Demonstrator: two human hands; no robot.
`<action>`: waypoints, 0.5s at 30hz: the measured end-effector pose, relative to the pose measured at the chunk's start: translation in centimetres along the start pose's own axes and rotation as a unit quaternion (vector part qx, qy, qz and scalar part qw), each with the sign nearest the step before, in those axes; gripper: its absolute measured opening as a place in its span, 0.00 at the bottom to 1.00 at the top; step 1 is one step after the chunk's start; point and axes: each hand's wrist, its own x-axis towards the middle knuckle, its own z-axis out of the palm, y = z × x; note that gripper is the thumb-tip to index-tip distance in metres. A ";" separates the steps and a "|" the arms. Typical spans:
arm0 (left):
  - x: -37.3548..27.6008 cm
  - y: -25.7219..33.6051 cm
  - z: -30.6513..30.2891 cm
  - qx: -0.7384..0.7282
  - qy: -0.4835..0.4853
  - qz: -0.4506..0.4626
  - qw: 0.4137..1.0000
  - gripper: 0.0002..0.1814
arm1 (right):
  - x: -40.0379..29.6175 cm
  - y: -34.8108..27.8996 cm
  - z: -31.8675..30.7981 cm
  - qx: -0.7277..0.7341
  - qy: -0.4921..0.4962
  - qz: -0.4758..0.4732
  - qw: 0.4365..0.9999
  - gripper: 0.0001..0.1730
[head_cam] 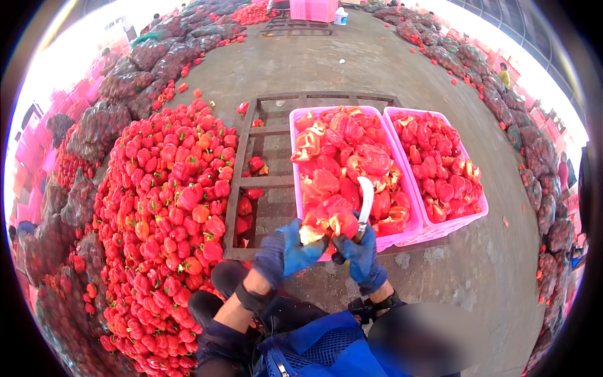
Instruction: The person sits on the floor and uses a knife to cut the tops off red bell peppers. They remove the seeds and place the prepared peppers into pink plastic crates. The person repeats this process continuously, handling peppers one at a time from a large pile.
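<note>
Both of my hands wear blue gloves and meet at the near end of a pink plastic crate (414, 207). My left hand (301, 249) grips an opened red bell pepper (314, 224), its pale inside partly showing. In my right hand (362, 254) is a knife (366, 200) with a curved blade pointing away from me. Another red pepper piece (343, 224) sits between the hands; which hand bears it I cannot tell. Cut red peppers (372, 160) fill the crate beyond my hands.
A second pink crate (473, 181) of cut peppers stands against the first one's right side. Under them lies a dark slatted pallet (271, 181). Whole red peppers form a big heap (165, 212) at my left. Filled mesh sacks (141, 70) line both sides.
</note>
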 end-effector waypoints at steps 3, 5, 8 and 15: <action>-0.8 -1.6 -1.5 -0.037 -0.004 -0.042 0.998 0.21 | 1.2 -2.6 -0.7 -0.017 0.120 -0.106 0.987 0.08; -2.0 -2.6 -2.6 -0.396 0.018 -0.009 0.918 0.20 | 3.1 -4.7 -2.4 -0.059 0.107 -0.207 0.971 0.12; -4.7 -3.4 -4.0 -0.646 0.007 0.107 0.755 0.32 | 6.5 -5.4 -4.8 -0.522 0.124 -0.362 0.762 0.32; -19.4 -7.6 -7.0 -0.662 0.291 0.041 0.690 0.48 | 6.8 -2.0 -1.1 -0.468 0.058 -0.185 0.862 0.21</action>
